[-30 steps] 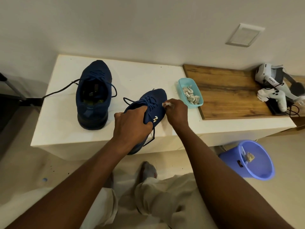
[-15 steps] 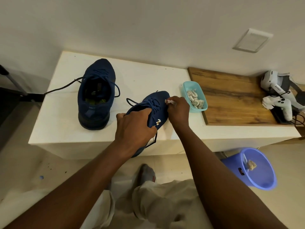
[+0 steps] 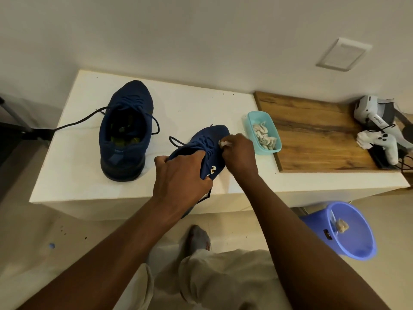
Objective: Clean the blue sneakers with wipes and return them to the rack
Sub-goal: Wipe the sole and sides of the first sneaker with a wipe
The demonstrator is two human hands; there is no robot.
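Left hand [image 3: 181, 175] is gripping one sneaker [image 3: 212, 137], right hand [image 3: 239, 153] is pinching a wipe [image 3: 224, 143] against it, other sneaker [image 3: 127, 130] is sitting beside it, so I'm guessing racking's a way off.

You see two sneakers [image 3: 127, 130] of matt knitted cloth, a smooth white worktop [image 3: 196, 108], a rough-grained wooden board [image 3: 317, 139] and a glossy plastic bucket [image 3: 357, 240].
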